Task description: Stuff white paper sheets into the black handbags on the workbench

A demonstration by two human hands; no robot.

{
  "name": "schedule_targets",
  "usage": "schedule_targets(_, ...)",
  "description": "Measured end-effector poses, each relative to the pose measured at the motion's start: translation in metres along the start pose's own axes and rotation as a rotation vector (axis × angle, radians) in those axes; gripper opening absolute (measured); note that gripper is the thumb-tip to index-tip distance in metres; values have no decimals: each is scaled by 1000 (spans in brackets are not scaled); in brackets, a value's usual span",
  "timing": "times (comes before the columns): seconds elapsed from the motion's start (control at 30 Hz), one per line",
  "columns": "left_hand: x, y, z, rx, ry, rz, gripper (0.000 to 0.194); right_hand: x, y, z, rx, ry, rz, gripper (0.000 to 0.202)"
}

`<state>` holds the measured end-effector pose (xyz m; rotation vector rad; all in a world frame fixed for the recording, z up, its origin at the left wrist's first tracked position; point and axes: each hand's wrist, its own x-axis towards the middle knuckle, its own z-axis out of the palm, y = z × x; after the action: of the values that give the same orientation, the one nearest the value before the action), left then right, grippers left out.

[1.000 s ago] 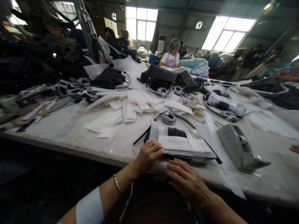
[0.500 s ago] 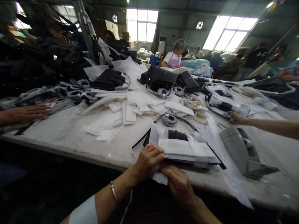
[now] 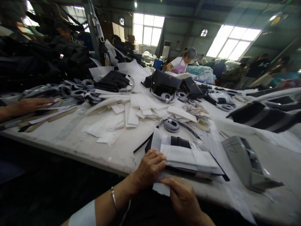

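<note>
A black bag [image 3: 180, 142] lies before me at the table's near edge, partly covered by white foam sheets [image 3: 181, 153] and clear tape. My left hand [image 3: 152, 164] has its fingers curled over the bag's near left corner. Just below the bag's near edge, my right hand [image 3: 182, 191] is closed, pinching a thin whitish strip [image 3: 161, 189] between thumb and fingers. Part of that strip is hidden by both hands. Behind the bag a coiled grey-wrapped cord [image 3: 171, 125] rests beside the bag's curved strap.
A grey tape dispenser [image 3: 242, 163] stands to the right. White foam pieces [image 3: 133, 114] are heaped mid-table, with black bags [image 3: 166, 81] behind them. A co-worker's hand [image 3: 30, 105] is over strips at left. A blurred black bag [image 3: 268, 113] is at far right.
My right hand has drawn slightly down and away from the bag with the strip. At right, a co-worker's hand and a wrapped bag have left, and a blurred black bag appears there.
</note>
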<state>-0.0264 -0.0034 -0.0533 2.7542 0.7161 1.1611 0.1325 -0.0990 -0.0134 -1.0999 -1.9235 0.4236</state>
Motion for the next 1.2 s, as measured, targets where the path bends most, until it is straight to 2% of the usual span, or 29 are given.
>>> schedule_targets(0.1,-1,0,-10,-56,-68,-5,17,22,0,-10,32,-67,-14,41)
schedule_targets(0.23,1,3,-30,-213,-201,-106,48,59,11,-29,-49,-123,-42,34)
schedule_targets(0.3,6,6,-31,-261,-150,-197,38,75,20,-36,-130,-159,-35,23)
schedule_targets(0.37,13,8,-25,-266,-35,-289,10,90,31,-42,-202,-187,-3,15)
schedule_targets(0.4,17,9,-20,-251,25,-333,10,95,37,-43,-226,-203,26,13)
schedule_targets(0.47,24,10,-10,-196,112,-403,21,104,49,-45,-248,-232,91,15)
schedule_targets(0.57,31,10,0,-122,170,-455,24,108,66,-42,-253,-264,182,19)
schedule_targets(0.7,35,7,4,-39,178,-449,26,103,81,-34,-249,-263,306,19)
schedule_targets(0.83,39,9,-3,40,146,-439,22,97,86,-28,-267,-231,344,18)
schedule_targets(1.0,37,26,-11,203,69,-229,22,94,88,-24,-289,-213,347,16)
schedule_targets(1.1,27,36,-3,284,-19,-169,31,94,90,-24,-306,-199,335,16)
schedule_targets(1.2,18,41,9,361,-50,-159,38,96,91,-24,-356,-194,313,15)
